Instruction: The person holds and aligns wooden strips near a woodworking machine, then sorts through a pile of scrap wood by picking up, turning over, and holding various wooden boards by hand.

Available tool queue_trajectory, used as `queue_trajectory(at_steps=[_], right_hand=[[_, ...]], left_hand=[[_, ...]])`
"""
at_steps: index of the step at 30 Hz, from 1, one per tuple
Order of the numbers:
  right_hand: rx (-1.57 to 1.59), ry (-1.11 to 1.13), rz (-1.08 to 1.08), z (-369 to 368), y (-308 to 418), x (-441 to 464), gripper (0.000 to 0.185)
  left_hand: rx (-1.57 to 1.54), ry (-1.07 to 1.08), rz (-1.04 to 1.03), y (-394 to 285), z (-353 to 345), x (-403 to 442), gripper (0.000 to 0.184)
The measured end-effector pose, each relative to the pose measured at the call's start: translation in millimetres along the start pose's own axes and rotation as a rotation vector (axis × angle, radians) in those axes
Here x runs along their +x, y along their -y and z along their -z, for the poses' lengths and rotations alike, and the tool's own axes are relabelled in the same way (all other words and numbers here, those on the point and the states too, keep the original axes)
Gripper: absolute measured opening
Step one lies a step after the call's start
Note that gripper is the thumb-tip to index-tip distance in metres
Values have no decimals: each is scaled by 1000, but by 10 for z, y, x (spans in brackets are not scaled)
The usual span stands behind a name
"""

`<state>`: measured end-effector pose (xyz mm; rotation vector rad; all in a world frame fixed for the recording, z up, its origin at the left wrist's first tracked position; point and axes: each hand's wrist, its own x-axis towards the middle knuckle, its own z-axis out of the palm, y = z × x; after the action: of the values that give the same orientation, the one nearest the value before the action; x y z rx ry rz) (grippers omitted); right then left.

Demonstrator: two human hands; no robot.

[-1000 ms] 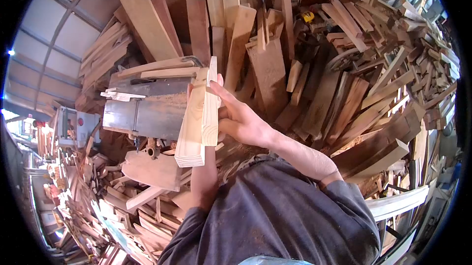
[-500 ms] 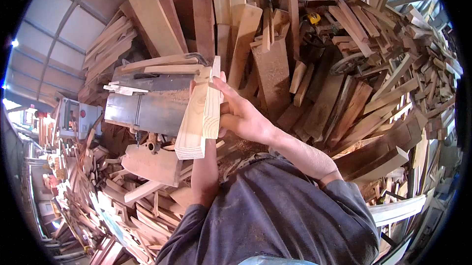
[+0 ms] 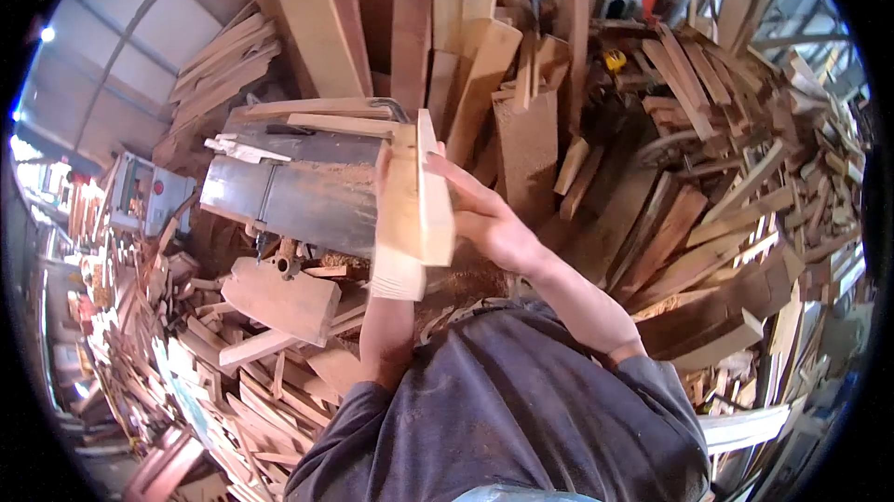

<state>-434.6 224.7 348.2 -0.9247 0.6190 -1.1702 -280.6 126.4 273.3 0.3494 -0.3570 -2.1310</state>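
Note:
Two pale wooden boards, a broad one (image 3: 400,213) and a narrower one (image 3: 432,209), are held side by side above the end of a steel machine bed (image 3: 317,209). My left hand (image 3: 383,163) grips the broad board from behind and the left; most of the hand is hidden by the wood. My right hand (image 3: 489,227) is at the right side of the narrower board, its fingers reaching along the upper edge and partly hidden behind it. The boards' near ends are slightly blurred.
The machine bed carries sawdust and a light wood strip (image 3: 340,124) along its fence. Planks (image 3: 410,55) lean upright behind. Offcuts (image 3: 270,418) are heaped at left and right. A yellow tape measure (image 3: 615,61) lies at the back right. A grey box (image 3: 149,195) stands left.
Both boards have turned more upright in view, their near ends swinging right. My hands have moved slightly right with them. The whole view has shifted a little.

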Motion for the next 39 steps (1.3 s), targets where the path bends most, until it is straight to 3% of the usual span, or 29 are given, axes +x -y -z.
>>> queue_trajectory(at_steps=[3,6,7,8,10,13,16,21,23,26,28,29,30,32,35,36,38,39], right_hand=[[300,56,-223,327,-121,-111,78],[121,36,-221,208,-21,-255,104],[-167,-30,-204,339,-160,-296,111],[-228,-83,-261,406,-259,-372,109],[-351,-194,-291,346,-342,-442,99],[-327,-99,-390,455,-493,-474,86],[-300,-175,-314,384,-467,-608,78],[-344,-158,-318,716,-666,-861,82],[-410,-167,-292,763,-698,-964,79],[-960,-332,-474,601,-586,-1091,86],[-1052,-388,-418,575,-682,-1205,91],[-1253,-496,-356,623,-989,-1255,90],[-1238,-555,-415,465,-794,-1274,85],[-1241,-721,-253,531,-1326,-1407,78],[-998,-885,-365,737,-1175,-1672,69],[-935,-943,-368,785,-1171,-1779,66],[-815,-1049,-382,910,-1146,-2060,61],[-776,-1120,-419,983,-1151,-2193,61]], left_hand=[[184,-201,30,-77,-177,41,73],[316,-285,-29,-122,-148,135,68],[307,-269,-73,-128,-122,164,64],[225,-243,-138,-97,-77,191,56],[188,-207,-101,-113,99,240,58],[206,-203,-130,-52,200,284,53],[203,-199,-144,-5,244,283,52],[276,-180,-182,191,277,371,51],[381,-178,-98,279,309,408,52],[546,-417,-57,553,233,547,47],[529,-328,-159,697,166,407,44],[550,-481,-160,776,111,395,45],[572,-424,-168,827,103,365,47],[579,-441,-186,970,181,233,49],[819,-325,8,1473,-42,440,57],[961,-220,17,1639,73,512,60],[1217,-42,313,1824,-69,561,62],[1285,71,275,1973,152,621,62]])
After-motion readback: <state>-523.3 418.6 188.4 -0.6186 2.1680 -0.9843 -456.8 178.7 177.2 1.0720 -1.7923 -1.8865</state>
